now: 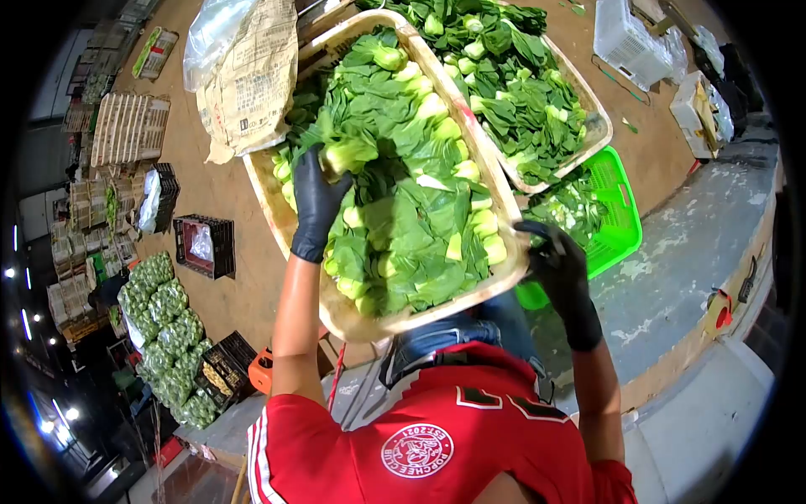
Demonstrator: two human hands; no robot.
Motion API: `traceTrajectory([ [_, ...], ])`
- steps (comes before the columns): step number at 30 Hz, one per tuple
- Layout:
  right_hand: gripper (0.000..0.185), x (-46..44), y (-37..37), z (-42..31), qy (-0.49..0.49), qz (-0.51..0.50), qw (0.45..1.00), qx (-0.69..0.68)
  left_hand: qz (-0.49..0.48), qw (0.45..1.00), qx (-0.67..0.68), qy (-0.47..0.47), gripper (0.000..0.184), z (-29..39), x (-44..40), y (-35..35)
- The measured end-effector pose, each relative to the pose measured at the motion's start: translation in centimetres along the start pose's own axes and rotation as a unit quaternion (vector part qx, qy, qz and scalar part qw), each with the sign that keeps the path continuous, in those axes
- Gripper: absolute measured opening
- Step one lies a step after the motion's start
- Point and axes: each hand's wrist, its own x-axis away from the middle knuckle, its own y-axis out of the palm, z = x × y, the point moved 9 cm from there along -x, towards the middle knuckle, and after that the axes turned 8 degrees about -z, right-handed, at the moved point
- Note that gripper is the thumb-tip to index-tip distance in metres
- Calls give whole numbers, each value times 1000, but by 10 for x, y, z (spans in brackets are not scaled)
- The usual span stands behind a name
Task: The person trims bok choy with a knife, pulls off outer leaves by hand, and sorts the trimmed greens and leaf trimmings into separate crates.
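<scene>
My left hand (316, 206), in a black glove, is closed around a head of bok choy (351, 153) and holds it above the left side of a cream plastic tub (497, 296). Beneath it, bok choy (428, 244) lies in the tub with pale stem ends along the sides and leaves toward the middle. My right hand (556, 262), also black-gloved, is at the tub's right rim beside a bright green basket (625, 220). Its fingers are bent but apart, and nothing shows in them. Leaf trimmings (571, 206) lie in the basket.
A second tub (598, 126) heaped with loose bok choy stands behind at the right. Brown paper sacking (252, 92) hangs by the left rim. Black crates (204, 245), bagged greens (168, 332) and white boxes (625, 46) stand on the floor. A grey concrete ledge (680, 244) runs along the right.
</scene>
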Motion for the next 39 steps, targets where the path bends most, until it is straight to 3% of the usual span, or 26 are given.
traceTrajectory([
  [1, 37, -15, 10, -38, -117, 17, 991, -60, -17, 999, -32, 36, 62, 27, 14, -4],
  [2, 42, -33, 24, -59, -98, -74, 991, 45, -32, 997, -7, 77, 67, 54, 27, -7],
  [3, 50, -41, 29, -81, -186, -41, 978, 89, -49, 993, 37, 98, 73, 78, 41, -8],
  [6, 63, -42, 31, -54, -133, -67, 988, -46, -116, 949, 227, 187, 85, 160, 76, -3],
  [7, 65, -33, 26, -38, -121, -64, 988, -74, -151, 921, 313, 177, 95, 178, 85, 13],
  [8, 67, -18, 24, -13, -42, -56, 955, -289, -171, 914, 318, 183, 98, 199, 86, 27],
  [9, 64, -5, 15, -5, -33, -16, 944, -329, -194, 908, 320, 190, 102, 216, 87, 41],
  [11, 61, 29, 0, 32, 59, 39, 944, -323, -277, 867, 376, 174, 91, 235, 93, 80],
  [12, 59, 43, 0, 50, 59, 47, 913, -402, -316, 845, 400, 161, 86, 244, 96, 99],
  [13, 53, 62, -19, 52, 97, 40, 955, -277, -377, 813, 415, 160, 83, 261, 105, 113],
  [15, 32, 93, -70, 37, 18, 117, 985, -125, -414, 802, 405, 145, 63, 283, 115, 131],
  [17, 17, 126, -103, 57, 151, 136, 958, 204, -456, 790, 393, 117, 61, 301, 123, 154],
  [18, 20, 130, -107, 22, 38, 174, 934, 309, -443, 817, 334, 158, 58, 312, 125, 158],
  [19, 19, 134, -106, 24, 53, 155, 932, 324, -404, 834, 296, 231, 55, 327, 128, 157],
  [21, 16, 144, -103, 32, 81, 111, 926, 351, -422, 830, 271, 243, 57, 337, 140, 173],
  [22, 15, 147, -103, 30, 46, 116, 931, 342, -422, 825, 282, 249, 58, 342, 143, 175],
  [25, 28, 162, -109, 39, 41, 155, 938, 307, -447, 820, 264, 242, 58, 356, 155, 189],
  [26, 26, 168, -108, 58, 53, 158, 936, 310, -416, 832, 223, 292, 57, 363, 157, 187],
  [28, 22, 189, -103, 122, 83, 163, 930, 319, -423, 832, 194, 302, 58, 374, 168, 191],
  [29, 18, 203, -116, 172, 176, 168, 957, 158, -423, 833, 183, 307, 58, 379, 172, 193],
  [30, 17, 221, -95, 214, 42, 74, 938, 336, -415, 835, 168, 320, 59, 380, 176, 191],
  [31, 9, 251, -101, 271, 370, 36, 925, 83, -397, 834, 189, 334, 60, 387, 172, 187],
  [33, 26, 276, -104, 278, 344, 188, 919, -38, -362, 834, 231, 346, 62, 392, 168, 178],
  [35, 46, 244, -124, 179, 168, 279, 944, -52, -425, 819, 217, 319, 71, 383, 171, 210],
  [36, 65, 213, -130, 122, 100, 225, 965, -86, -439, 805, 247, 313, 73, 383, 173, 220],
  [39, 71, 194, -123, 96, 66, 224, 972, -26, -492, 763, 314, 279, 73, 396, 186, 225],
])
